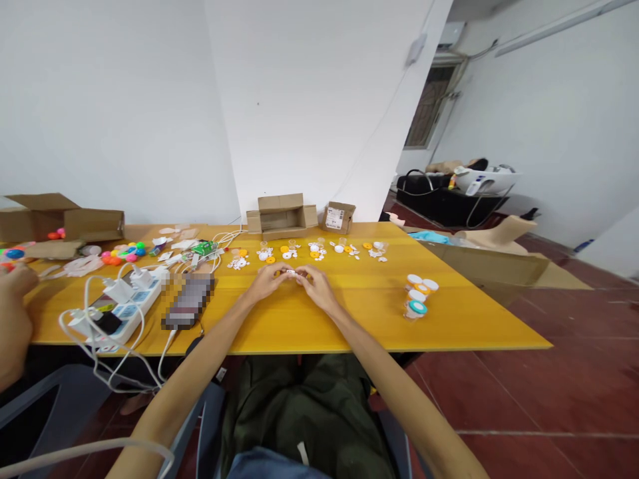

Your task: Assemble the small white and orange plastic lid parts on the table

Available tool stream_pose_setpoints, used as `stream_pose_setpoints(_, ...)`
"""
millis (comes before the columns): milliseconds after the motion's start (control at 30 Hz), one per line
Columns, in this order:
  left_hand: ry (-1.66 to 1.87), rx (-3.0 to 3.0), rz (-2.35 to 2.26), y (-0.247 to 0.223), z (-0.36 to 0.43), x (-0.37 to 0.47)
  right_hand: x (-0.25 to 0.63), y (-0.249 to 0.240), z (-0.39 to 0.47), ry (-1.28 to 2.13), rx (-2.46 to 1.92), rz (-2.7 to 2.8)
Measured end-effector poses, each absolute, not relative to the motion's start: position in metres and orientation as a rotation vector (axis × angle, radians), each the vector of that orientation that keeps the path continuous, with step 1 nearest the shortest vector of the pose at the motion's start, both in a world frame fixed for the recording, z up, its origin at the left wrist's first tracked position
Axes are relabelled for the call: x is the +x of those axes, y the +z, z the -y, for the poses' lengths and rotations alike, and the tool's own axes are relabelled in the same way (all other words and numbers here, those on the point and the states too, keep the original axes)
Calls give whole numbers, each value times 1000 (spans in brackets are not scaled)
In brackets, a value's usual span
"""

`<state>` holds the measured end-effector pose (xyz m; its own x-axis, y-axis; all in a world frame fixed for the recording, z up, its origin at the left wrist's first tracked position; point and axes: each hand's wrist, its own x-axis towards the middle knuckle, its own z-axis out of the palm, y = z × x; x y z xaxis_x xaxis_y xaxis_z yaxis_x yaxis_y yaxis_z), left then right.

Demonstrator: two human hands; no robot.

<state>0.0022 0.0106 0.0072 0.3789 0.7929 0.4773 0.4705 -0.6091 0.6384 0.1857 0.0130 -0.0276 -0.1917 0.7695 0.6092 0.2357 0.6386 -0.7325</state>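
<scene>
White piece (291, 273) pinched in the fingers (280, 267) of left hand (269, 282) and right hand (318, 290), both forearms (374, 356) angled inward.

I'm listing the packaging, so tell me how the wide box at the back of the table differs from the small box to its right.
Size: the wide box is larger than the small box. Pose: the wide box opens toward the camera, flaps spread; the small box turns a side to it. Marking: the small box carries a white label; none shows on the wide box. Both are brown cardboard.
</scene>
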Motion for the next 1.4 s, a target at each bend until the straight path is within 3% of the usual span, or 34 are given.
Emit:
stream_pose_setpoints(933,1032,2306,-1180,8,-8,4,188,-28,-9,386,-904,1826)
stream_pose_setpoints(1400,1073,2182,-1141,7,-12,4,186,-31,-15,612,-873,1737)
